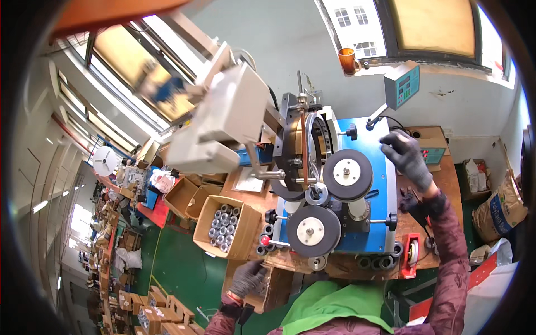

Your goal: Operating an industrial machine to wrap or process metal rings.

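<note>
My right hand (405, 159), in a grey glove, is raised over the right side of a blue winding machine (365, 234). Its fingers are partly bent and apart, with nothing seen between them. Two dark rollers (347, 174) with pale hubs sit on the machine. A small metal ring (317, 194) is at the roller beside the upright ring-shaped head (319, 139). Low on the left, my gloved left hand (247, 279) is by the rim of a cardboard box (278, 290). Its fingers stretch toward that box, and I see nothing held in them.
A carton (226, 226) of metal rings stands left of the machine. More rings (385, 262) and a red tape dispenser (411, 255) line the bench's front edge. A control panel (403, 86) rises at the back right. A large beige machine arm (223, 123) fills the upper left.
</note>
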`<state>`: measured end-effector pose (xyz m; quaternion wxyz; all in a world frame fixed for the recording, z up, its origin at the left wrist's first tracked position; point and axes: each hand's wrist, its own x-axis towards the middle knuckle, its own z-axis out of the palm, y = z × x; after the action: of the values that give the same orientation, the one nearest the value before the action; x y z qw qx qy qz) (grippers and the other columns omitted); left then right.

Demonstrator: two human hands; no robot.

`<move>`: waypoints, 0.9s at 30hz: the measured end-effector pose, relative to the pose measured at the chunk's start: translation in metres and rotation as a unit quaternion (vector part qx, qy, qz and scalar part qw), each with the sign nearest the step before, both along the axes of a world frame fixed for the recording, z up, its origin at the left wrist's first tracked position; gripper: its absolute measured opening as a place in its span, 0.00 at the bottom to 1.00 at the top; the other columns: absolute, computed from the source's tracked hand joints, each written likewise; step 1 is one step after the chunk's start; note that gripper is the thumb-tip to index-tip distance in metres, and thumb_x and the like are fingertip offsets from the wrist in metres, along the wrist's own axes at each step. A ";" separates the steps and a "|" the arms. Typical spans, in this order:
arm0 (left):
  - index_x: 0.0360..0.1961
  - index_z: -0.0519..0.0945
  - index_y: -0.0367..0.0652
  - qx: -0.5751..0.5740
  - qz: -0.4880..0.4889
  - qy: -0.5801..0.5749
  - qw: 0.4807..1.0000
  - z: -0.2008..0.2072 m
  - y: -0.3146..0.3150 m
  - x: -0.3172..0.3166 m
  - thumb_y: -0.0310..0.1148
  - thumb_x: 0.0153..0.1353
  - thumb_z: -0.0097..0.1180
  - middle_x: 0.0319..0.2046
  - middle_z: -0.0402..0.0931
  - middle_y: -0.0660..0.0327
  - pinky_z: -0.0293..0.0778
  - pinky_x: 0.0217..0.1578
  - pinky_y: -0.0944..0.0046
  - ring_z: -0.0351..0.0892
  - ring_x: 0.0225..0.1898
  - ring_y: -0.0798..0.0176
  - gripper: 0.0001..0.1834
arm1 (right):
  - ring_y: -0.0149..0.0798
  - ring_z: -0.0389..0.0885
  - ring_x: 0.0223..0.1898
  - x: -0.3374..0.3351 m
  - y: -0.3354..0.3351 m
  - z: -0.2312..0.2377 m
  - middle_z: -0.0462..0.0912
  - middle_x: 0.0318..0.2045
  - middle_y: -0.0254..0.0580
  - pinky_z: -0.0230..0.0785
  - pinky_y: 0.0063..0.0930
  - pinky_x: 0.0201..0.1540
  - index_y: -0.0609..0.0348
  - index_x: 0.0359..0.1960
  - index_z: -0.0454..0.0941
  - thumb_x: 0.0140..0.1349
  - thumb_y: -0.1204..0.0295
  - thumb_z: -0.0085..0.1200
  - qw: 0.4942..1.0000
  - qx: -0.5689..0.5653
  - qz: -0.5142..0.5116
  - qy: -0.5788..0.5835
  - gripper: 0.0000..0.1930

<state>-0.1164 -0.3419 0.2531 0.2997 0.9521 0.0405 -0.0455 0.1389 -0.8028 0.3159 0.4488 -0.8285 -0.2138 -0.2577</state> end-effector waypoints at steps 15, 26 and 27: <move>0.62 0.61 0.36 0.220 -0.259 -0.270 0.901 -0.219 0.019 0.070 0.48 0.38 0.69 0.61 0.57 0.45 0.48 0.64 0.43 0.53 0.65 0.42 0.50 | 0.31 0.75 0.29 -0.229 -0.030 -0.188 0.76 0.26 0.40 0.67 0.23 0.35 0.66 0.34 0.77 0.58 0.80 0.53 0.982 -0.062 -0.179 -0.026 0.04; 0.65 0.58 0.47 0.229 -0.135 -0.441 0.858 -0.300 0.001 0.074 0.54 0.35 0.68 0.68 0.46 0.51 0.37 0.64 0.33 0.38 0.70 0.42 0.55 | 0.37 0.73 0.26 -0.456 0.063 -0.232 0.74 0.21 0.41 0.67 0.29 0.31 0.65 0.27 0.77 0.53 0.76 0.57 0.955 -0.014 -0.234 0.183 0.04; 0.64 0.59 0.46 0.220 -0.134 -0.439 0.861 -0.303 -0.005 0.074 0.54 0.35 0.67 0.68 0.47 0.50 0.37 0.63 0.32 0.39 0.70 0.41 0.54 | 0.38 0.74 0.26 -0.469 0.065 -0.235 0.75 0.21 0.42 0.67 0.30 0.31 0.65 0.27 0.77 0.53 0.76 0.57 0.958 -0.063 -0.227 0.165 0.04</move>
<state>-0.0423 -0.3470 -0.0495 0.0606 0.9109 -0.2144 0.3473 -0.3300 -0.7376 0.0813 0.3545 -0.9127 0.0414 -0.1988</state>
